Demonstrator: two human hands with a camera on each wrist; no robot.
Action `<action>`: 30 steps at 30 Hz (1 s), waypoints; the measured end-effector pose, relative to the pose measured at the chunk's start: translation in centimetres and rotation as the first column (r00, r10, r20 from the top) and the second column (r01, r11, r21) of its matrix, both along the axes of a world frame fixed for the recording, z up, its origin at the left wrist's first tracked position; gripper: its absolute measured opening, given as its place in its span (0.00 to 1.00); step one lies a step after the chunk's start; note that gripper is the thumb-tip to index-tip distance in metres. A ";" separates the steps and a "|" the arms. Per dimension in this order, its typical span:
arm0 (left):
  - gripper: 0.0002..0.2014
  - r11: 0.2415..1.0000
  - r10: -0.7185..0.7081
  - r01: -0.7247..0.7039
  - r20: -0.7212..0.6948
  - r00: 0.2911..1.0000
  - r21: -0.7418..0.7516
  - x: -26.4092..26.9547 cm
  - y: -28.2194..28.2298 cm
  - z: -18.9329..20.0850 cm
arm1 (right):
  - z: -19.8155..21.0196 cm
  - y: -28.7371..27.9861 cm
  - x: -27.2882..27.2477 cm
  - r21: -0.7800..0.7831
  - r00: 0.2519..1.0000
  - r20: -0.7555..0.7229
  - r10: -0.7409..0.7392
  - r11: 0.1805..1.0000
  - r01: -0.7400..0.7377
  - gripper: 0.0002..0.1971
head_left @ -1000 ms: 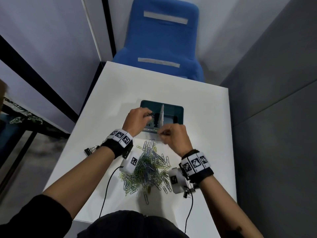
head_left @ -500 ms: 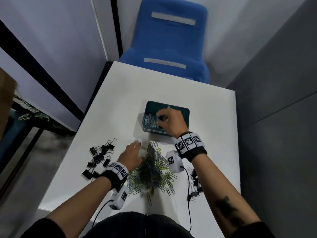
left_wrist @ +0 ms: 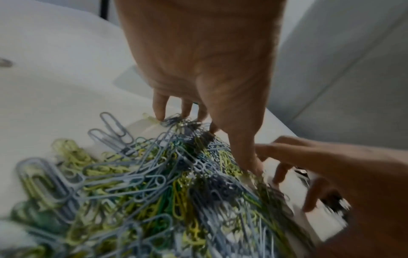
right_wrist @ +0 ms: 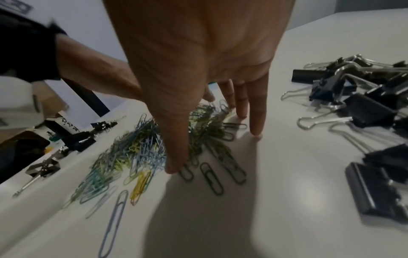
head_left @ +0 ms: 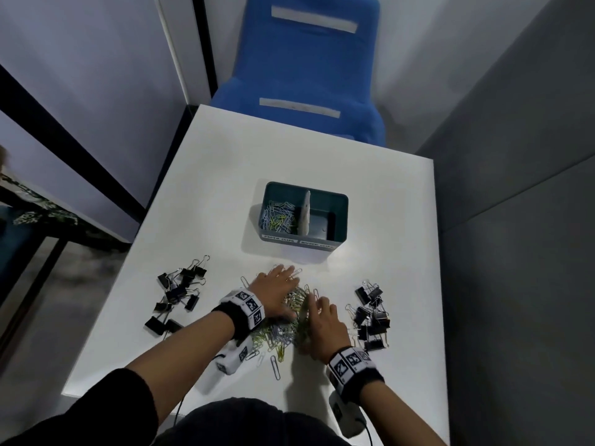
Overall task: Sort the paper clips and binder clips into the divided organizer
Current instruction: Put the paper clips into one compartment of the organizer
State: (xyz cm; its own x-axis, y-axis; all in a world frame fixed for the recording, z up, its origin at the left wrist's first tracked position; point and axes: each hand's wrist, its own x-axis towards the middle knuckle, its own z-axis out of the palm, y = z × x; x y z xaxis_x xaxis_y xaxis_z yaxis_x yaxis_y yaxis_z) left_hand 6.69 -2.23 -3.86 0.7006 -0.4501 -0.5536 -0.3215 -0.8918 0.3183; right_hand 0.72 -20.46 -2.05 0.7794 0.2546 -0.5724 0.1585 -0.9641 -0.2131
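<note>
The teal divided organizer stands mid-table, with paper clips in its left compartment beside a white divider. A pile of coloured paper clips lies nearer me. My left hand rests on the pile's far left side, fingers spread and pointing down into the clips. My right hand touches the pile's right edge with straight fingers, thumb and little finger on the table. Neither holds a clip. Black binder clips lie in two groups, left and right.
A blue chair stands beyond the table's far edge. A grey wall runs close along the right edge. The white table drops off at left to a dark floor. Camera cables hang at the near edge.
Both hands were at the organizer a second ago. The left hand came back to the pile first, then the right hand left the organizer and joined it.
</note>
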 end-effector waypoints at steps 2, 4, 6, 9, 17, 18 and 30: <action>0.54 0.994 -0.100 0.100 -0.004 0.995 0.054 -1.0 0.3 -0.1 | -0.1 0.5 0.2 0.041 0.998 0.012 -0.060 0.997 0.059 0.51; 0.56 0.986 -0.151 0.149 0.031 0.988 0.070 -1.8 0.6 -0.2 | -0.2 1.1 0.8 0.076 0.995 0.041 -0.094 0.993 0.091 0.48; 0.51 0.992 -0.124 0.123 0.093 0.988 0.018 -2.3 0.8 0.0 | -0.8 1.5 1.5 0.093 0.995 0.064 -0.083 0.993 0.077 0.44; 0.42 0.995 -0.053 0.067 0.181 0.982 -0.069 -2.7 1.0 0.3 | -1.3 2.0 2.5 0.089 0.994 0.080 -0.077 0.994 0.070 0.31; 0.11 0.978 0.130 -0.090 0.210 0.969 -0.189 -2.6 0.5 1.9 | -0.9 1.1 3.8 0.191 0.993 0.035 -0.110 0.976 0.101 0.17; 0.08 0.970 0.163 -0.120 0.201 0.966 -0.210 -2.6 0.6 2.0 | -0.7 1.0 4.1 0.193 0.994 0.038 -0.101 0.977 0.091 0.15; 0.03 0.759 0.508 -0.414 0.059 0.860 -0.503 -1.2 1.1 6.8 | 1.0 0.0 5.1 0.207 0.994 0.102 -0.041 0.978 0.019 0.08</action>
